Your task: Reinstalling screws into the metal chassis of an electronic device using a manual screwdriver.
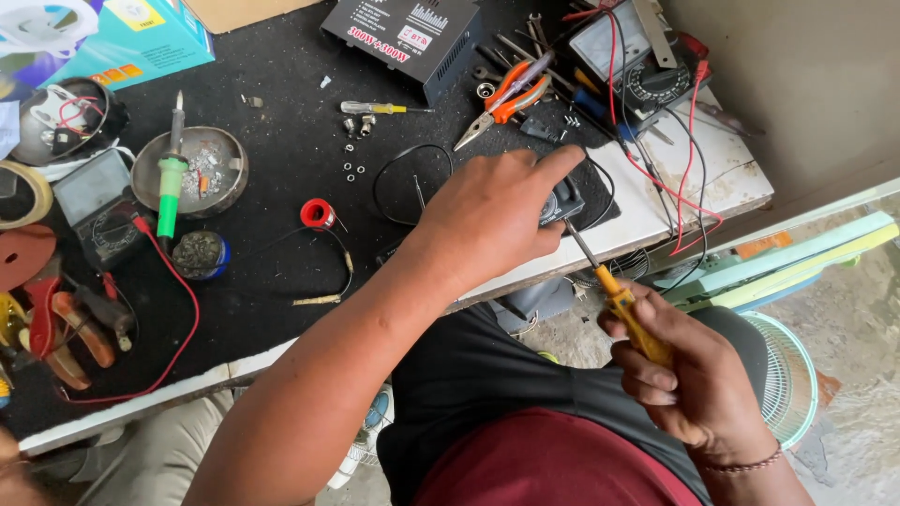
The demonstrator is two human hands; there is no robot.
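Note:
My left hand (492, 214) reaches over the black mat and presses down on a small dark plastic part (565, 199) near the bench edge, fingers curled over it. My right hand (689, 370) grips a yellow-handled screwdriver (621, 302), held below the bench edge. Its metal shaft points up and left, and the tip meets the dark part just under my left fingers. A thin black wire loop (398, 173) lies on the mat beside my left hand.
Orange-handled pliers (503, 101), a black box unit (403, 37), an analogue meter (628, 56) with red and black leads, a green soldering iron (169, 183) on a metal dish, a red solder spool (317, 214), loose nuts. A white fan grille (787, 375) sits below right.

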